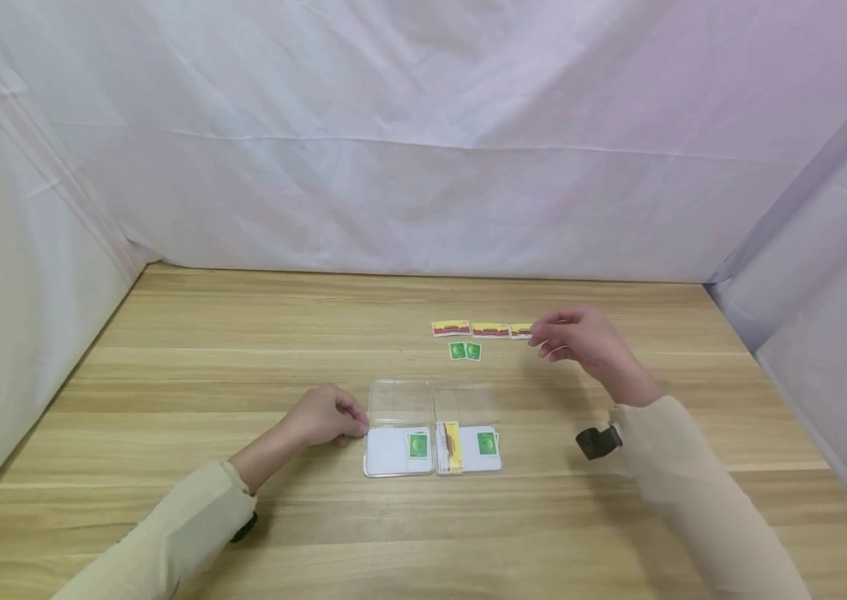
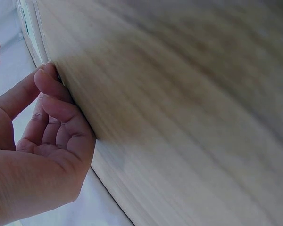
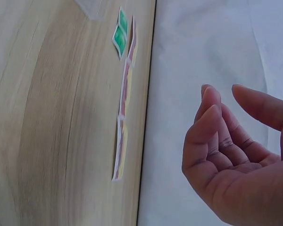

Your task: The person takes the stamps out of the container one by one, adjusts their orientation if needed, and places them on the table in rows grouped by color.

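At the near left, my left hand has its thumb and index fingertip pinched together at the side of the left clear plastic case. This case lies with its transparent lid folded back and holds white card with a green stamp. Beside it, the right clear case contains a sideways yellow-and-red stamp and a green stamp. My right hand hovers over the right end of a row of yellow-and-red stamps, fingers loosely bent, thumb apart, nothing between them.
Two small green stamps lie side by side just in front of the yellow-and-red row. The wooden table is bounded by white cloth at the back and both sides. A black wrist device hangs by my right sleeve.
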Available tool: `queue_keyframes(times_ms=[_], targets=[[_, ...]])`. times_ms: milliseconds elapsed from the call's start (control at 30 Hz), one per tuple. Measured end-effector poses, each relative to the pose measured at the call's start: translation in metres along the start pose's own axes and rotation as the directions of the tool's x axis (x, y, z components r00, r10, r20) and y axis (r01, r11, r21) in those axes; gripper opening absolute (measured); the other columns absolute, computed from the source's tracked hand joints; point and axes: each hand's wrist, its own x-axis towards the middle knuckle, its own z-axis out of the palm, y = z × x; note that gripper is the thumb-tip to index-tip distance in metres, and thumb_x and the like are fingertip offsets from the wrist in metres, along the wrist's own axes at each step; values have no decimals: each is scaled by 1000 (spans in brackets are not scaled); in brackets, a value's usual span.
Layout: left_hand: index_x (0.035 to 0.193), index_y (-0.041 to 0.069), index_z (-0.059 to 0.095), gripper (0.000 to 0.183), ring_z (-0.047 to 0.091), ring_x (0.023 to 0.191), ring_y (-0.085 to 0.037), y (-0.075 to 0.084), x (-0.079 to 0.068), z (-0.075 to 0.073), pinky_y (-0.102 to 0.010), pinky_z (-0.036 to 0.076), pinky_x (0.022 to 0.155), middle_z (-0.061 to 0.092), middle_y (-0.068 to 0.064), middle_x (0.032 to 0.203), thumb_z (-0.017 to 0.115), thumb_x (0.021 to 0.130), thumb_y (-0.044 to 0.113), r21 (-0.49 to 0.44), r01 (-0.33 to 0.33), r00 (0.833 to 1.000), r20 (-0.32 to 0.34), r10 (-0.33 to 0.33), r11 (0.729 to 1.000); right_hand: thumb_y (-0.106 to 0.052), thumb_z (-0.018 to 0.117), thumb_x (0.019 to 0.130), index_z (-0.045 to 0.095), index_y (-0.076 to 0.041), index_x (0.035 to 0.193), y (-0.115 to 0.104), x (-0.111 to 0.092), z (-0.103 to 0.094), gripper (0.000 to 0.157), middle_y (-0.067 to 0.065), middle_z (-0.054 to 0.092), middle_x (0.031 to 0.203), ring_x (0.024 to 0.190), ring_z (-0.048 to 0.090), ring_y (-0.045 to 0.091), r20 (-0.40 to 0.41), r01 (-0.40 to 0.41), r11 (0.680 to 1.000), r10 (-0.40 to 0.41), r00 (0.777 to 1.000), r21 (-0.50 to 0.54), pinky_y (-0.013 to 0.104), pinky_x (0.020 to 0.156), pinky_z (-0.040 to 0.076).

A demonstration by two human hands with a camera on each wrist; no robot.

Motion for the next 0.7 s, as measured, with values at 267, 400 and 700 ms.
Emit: queue_keyframes(times_ms=[267, 400, 700], targets=[[76, 0, 67, 4, 53, 54, -12, -2, 1, 0, -26, 46, 55, 62, -1, 68, 70, 79, 2, -10, 4, 1000, -1, -4, 1000, -5, 60, 88, 55, 14, 104, -4, -7, 24, 25, 7, 65, 81, 67, 61, 17, 35, 18, 1000, -18, 999, -8, 32, 67, 52], [77, 0, 67, 4, 53, 54, -12, -2, 2, 0, -26, 46, 55, 62, -1, 68, 70, 79, 2, -6, 9, 1000, 0, -9, 1000, -4, 62, 86, 58, 10, 99, -2, -9, 39, 20, 6, 64, 79, 66, 60, 17, 47, 11, 1000, -11, 999, 5, 32, 67, 52], [78, 0, 68, 4, 53, 54, -12, -2, 2, -1, -26, 46, 56, 62, -1, 69, 70, 79, 3, 2, 14, 1000, 3, -14, 1000, -2, 60, 86, 61, 8, 97, -2, -16, 71, 14, 5, 63, 78, 68, 58, 19, 77, 23, 999, -20, 997, -34, 32, 65, 50]])
